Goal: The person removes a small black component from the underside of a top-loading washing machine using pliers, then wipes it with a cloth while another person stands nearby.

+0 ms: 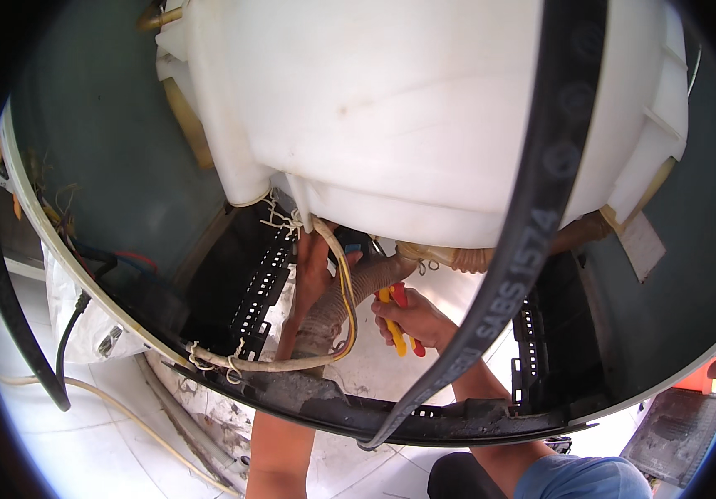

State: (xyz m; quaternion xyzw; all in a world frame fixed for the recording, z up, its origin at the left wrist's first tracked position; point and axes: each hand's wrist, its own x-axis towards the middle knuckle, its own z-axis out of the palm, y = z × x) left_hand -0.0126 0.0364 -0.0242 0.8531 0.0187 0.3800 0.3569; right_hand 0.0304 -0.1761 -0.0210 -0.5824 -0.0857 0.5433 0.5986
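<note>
A pair of pliers with red and yellow handles [399, 341] is gripped in my right hand [418, 318], under the white plastic tub [408, 116]. The pliers' jaws point up toward the tub's underside and I cannot make them out. Just left of them, a grey corrugated hose [337, 314] slants up to a yellowed hose fitting [437, 256] below the tub. My left hand [314, 262] reaches up behind that hose, close to the tub's bottom. Its fingers are mostly hidden.
Around the tub stands a grey-green cabinet wall [108, 133] with a black slotted base frame [374, 409]. A sleeved wire bundle [283, 364] loops by the hose. A black cable [532, 191] crosses in front. A white bag [75, 308] lies outside at left.
</note>
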